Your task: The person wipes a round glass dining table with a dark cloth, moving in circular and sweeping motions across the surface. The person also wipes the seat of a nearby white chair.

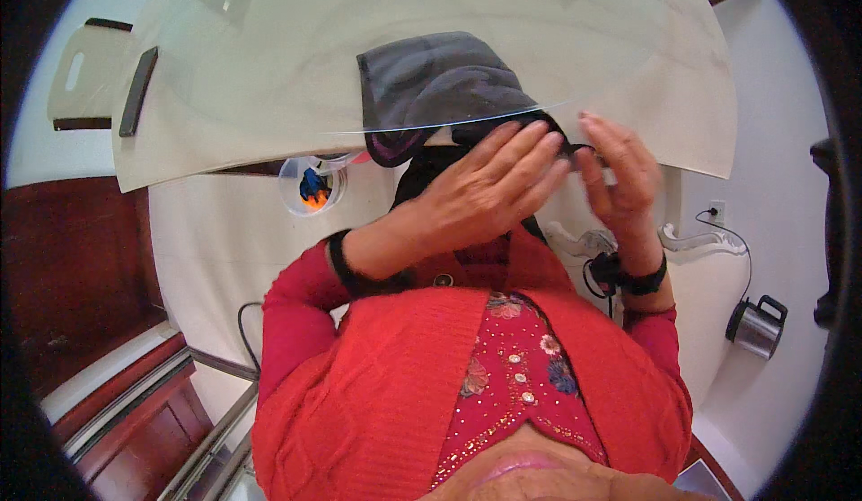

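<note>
The pale worktop is spread beneath and around the dark cloth, its near edge reached just on the person's side of it. The cloth is crossed by the edge of a clear glass sheet; beyond that edge the fabric is greyed, as though seen through the glass, but whether it is tucked beneath cannot be told for certain.

The left hand is laid across the near right part of the cloth, its fingers straight and close together. Its palm and thumb are hidden, so whether fabric is held in that grip cannot be told. The right hand is placed just right of the cloth, its grip loosely parted, with a gap between the digits. A dark strip is seen in that gap; because of blur, whether it is pinched cannot be told.

A metal jug is seen well to the right of the cloth and nearer the person; a clear tub is seen to its left and nearer.

The cloth could be dragged over the near edge if pulled by its overhanging part, or creased if snagged on the glass rim. The strip could be lost if it is only lightly pinched.
</note>
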The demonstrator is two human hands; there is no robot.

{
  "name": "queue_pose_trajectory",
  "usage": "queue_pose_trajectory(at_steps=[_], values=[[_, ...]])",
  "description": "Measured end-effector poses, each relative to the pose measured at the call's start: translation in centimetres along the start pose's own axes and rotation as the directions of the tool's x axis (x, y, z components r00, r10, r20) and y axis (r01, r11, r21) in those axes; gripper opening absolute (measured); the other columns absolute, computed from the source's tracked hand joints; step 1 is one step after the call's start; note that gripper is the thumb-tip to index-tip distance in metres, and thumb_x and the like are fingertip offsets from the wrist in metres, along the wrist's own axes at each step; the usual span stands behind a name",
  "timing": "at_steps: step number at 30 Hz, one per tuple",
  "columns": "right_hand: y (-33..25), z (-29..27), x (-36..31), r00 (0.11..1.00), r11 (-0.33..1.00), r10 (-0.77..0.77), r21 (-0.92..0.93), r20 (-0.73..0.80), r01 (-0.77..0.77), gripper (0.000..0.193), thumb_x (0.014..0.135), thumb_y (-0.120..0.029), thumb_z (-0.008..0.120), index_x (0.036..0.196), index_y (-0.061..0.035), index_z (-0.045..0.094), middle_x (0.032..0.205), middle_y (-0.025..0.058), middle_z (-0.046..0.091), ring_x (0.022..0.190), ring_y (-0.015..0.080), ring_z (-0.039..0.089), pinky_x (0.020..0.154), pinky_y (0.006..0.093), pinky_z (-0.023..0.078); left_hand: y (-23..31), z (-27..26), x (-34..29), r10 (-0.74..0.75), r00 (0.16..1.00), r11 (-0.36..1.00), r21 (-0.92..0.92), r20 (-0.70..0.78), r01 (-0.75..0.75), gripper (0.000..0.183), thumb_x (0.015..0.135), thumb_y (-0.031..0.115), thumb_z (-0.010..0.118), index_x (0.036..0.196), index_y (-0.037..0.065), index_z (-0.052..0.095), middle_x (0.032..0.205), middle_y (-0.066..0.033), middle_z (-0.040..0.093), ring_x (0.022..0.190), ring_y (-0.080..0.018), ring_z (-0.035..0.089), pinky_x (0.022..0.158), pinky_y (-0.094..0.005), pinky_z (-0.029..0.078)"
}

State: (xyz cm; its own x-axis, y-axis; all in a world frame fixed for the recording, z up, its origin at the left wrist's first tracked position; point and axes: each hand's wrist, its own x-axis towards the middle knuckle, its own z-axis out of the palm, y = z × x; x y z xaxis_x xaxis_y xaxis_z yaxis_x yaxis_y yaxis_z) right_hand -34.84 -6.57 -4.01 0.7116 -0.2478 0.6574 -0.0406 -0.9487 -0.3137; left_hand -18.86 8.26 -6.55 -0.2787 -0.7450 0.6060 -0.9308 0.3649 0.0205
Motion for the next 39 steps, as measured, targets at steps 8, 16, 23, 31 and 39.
queue_pose_trajectory(at_steps=[8, 16, 23, 31, 39], values=[[3.2, 0.6, 0.8, 0.997, 0.958, -0.048, -0.285, -0.053, 0.031, 0.019, 0.08, -0.001, 0.066, 0.099, -0.0017, 0.065, 0.094, 0.0124, 0.066, 0.078, 0.0249, 0.064, 0.069, 0.0323, 0.051, -0.7, 2.6, 1.4, -0.066, 0.998, 0.973, 0.219, -0.024, 0.07, 0.045, 0.085, 0.024, 0.054, 0.124, 0.003, 0.052, 0.127, -0.0169, 0.053, 0.118, -0.0289, 0.052, 0.102, -0.0439, 0.039], [3.3, 0.9, -0.4, 0.998, 0.933, -0.059, -0.356, -0.035, 0.043, 0.019, 0.081, -0.001, 0.064, 0.101, -0.0003, 0.064, 0.097, 0.0134, 0.066, 0.084, 0.0268, 0.064, 0.074, 0.0341, 0.051, -3.7, -1.7, -4.3, -0.144, 0.989, 0.919, 0.374, 0.023, 0.125, 0.041, 0.087, 0.023, 0.05, 0.125, 0.009, 0.052, 0.129, -0.0127, 0.052, 0.119, -0.0248, 0.051, 0.1, -0.0428, 0.039], [3.6, 1.1, -1.0, 0.998, 0.925, -0.055, -0.377, -0.033, 0.038, 0.022, 0.083, 0.003, 0.061, 0.104, -0.0002, 0.062, 0.103, 0.0152, 0.065, 0.089, 0.0283, 0.063, 0.078, 0.036, 0.051, -6.7, -5.7, -9.4, -0.317, 0.948, 0.808, 0.519, -0.015, 0.279, 0.04, 0.086, 0.023, 0.057, 0.122, 0.009, 0.049, 0.131, -0.0109, 0.05, 0.121, -0.0244, 0.048, 0.101, -0.0447, 0.036], [3.9, 1.0, -1.5, 0.996, 0.924, -0.048, -0.382, -0.073, 0.017, 0.019, 0.084, 0.002, 0.06, 0.103, 0.0008, 0.063, 0.103, 0.0158, 0.066, 0.091, 0.03, 0.063, 0.079, 0.0361, 0.051, -10.1, -11.9, -15.5, -0.54, 0.841, 0.737, 0.507, 0.043, 0.447, 0.06, 0.073, 0.022, 0.067, 0.127, 0.005, 0.047, 0.135, -0.0143, 0.047, 0.127, -0.0285, 0.043, 0.105, -0.05, 0.029], [3.5, 0.9, -1.4, 0.996, 0.936, -0.04, -0.353, -0.085, 0.007, 0.021, 0.084, 0.003, 0.06, 0.105, 0.0004, 0.063, 0.104, 0.0163, 0.065, 0.089, 0.0295, 0.063, 0.078, 0.0362, 0.051, -12.0, -19.4, -19.2, -0.614, 0.78, 0.755, 0.379, 0.122, 0.535, 0.071, 0.073, 0.031, 0.075, 0.132, 0.006, 0.045, 0.136, -0.0149, 0.046, 0.129, -0.0317, 0.04, 0.106, -0.046, 0.029]])
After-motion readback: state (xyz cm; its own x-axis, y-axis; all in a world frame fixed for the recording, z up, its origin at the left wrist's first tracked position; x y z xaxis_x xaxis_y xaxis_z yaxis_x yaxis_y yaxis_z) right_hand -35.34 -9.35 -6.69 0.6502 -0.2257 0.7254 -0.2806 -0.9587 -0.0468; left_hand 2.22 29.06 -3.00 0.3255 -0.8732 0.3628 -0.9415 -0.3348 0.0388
